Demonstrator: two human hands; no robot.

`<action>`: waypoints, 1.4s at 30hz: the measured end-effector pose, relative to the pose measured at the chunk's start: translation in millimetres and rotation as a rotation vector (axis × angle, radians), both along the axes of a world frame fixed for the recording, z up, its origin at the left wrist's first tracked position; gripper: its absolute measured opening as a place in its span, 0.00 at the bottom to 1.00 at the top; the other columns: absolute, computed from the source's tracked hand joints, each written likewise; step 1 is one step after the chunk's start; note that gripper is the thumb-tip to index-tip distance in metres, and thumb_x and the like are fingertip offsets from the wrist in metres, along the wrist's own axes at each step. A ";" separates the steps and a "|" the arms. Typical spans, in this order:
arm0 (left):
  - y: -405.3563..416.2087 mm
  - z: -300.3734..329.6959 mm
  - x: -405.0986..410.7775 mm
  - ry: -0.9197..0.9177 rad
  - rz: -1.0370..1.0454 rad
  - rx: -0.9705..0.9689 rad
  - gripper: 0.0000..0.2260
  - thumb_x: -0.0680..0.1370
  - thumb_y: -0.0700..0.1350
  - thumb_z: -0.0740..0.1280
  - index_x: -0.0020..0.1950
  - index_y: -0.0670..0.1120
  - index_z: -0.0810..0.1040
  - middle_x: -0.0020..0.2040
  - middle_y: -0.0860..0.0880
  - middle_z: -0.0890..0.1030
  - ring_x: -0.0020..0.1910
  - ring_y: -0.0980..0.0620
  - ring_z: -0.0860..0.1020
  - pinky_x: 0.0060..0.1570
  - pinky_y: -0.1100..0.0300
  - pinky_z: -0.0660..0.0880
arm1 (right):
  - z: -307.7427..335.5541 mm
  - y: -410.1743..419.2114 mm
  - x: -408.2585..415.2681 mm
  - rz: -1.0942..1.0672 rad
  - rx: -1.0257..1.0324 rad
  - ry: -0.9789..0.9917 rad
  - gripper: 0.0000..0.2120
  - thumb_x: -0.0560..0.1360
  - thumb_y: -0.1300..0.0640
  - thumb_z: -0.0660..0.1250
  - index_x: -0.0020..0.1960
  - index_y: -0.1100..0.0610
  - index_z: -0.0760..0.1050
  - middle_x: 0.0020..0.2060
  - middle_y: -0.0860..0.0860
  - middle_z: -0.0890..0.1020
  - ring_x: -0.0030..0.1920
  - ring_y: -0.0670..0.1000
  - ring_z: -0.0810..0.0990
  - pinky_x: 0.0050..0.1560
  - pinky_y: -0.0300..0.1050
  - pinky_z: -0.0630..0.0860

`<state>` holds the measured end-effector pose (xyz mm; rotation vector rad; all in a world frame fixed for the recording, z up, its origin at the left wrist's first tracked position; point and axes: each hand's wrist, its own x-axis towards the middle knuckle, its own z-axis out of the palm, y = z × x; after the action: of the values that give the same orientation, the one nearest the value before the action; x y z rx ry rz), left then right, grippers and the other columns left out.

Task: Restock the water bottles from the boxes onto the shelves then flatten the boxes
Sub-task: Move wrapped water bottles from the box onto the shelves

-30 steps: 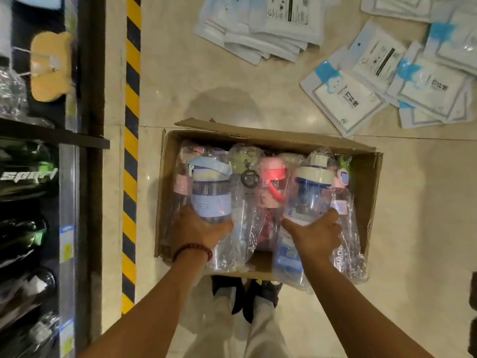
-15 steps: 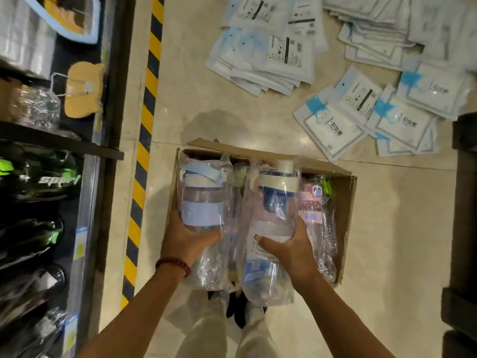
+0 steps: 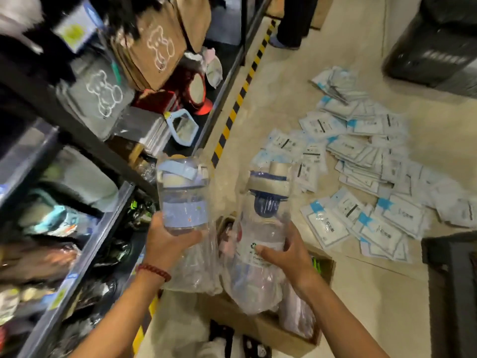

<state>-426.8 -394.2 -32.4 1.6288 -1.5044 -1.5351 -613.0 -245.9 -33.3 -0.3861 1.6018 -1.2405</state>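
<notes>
You are gripping a bottle in each hand, above the box (image 3: 260, 329): your left hand (image 3: 167, 241) is wrapping the blue-banded bottle (image 3: 182, 195), your right hand (image 3: 286, 254) the navy-capped bottle (image 3: 265, 215). Both are looking empty and light, stiff, but their loose plastic bags are probably slippery, so keep holding the bodies. The shelves (image 3: 85, 254) are standing beside your left; packets (image 3: 361, 171) are littering the floor (image 3: 284, 86) beyond.
</notes>
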 end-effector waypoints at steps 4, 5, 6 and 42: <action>0.1 78.5 36.8 -0.009 0.041 -0.136 0.35 0.50 0.54 0.75 0.55 0.45 0.77 0.47 0.48 0.82 0.46 0.54 0.82 0.43 0.57 0.79 | 75.9 -30.0 13.0 0.143 -0.180 0.045 0.32 0.62 0.59 0.75 0.61 0.43 0.68 0.53 0.48 0.82 0.52 0.47 0.82 0.47 0.42 0.80; 1.4 95.0 48.1 -0.013 0.077 -0.177 0.38 0.49 0.56 0.76 0.56 0.44 0.76 0.49 0.48 0.82 0.48 0.53 0.81 0.44 0.57 0.78 | 93.1 -36.8 18.6 0.175 -0.219 0.053 0.32 0.61 0.59 0.75 0.61 0.43 0.69 0.54 0.48 0.82 0.52 0.47 0.82 0.48 0.43 0.80; 3.9 112.4 59.8 -0.013 0.111 -0.211 0.41 0.48 0.57 0.76 0.58 0.43 0.74 0.51 0.48 0.81 0.50 0.51 0.80 0.45 0.57 0.77 | 109.8 -43.1 25.4 0.204 -0.251 0.064 0.31 0.61 0.59 0.75 0.60 0.44 0.69 0.55 0.49 0.81 0.53 0.47 0.82 0.49 0.43 0.80; 225.1 178.3 404.1 -0.091 1.168 -0.286 0.30 0.62 0.38 0.80 0.56 0.45 0.66 0.47 0.52 0.75 0.44 0.58 0.75 0.37 0.66 0.70 | 172.3 -52.3 401.6 1.261 -0.355 0.069 0.35 0.61 0.53 0.73 0.67 0.49 0.66 0.56 0.47 0.79 0.54 0.46 0.80 0.47 0.42 0.79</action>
<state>-22.7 -169.1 145.9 1.8472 -0.4959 -0.5648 -211.4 -298.2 139.0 -1.3996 0.8259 -0.4807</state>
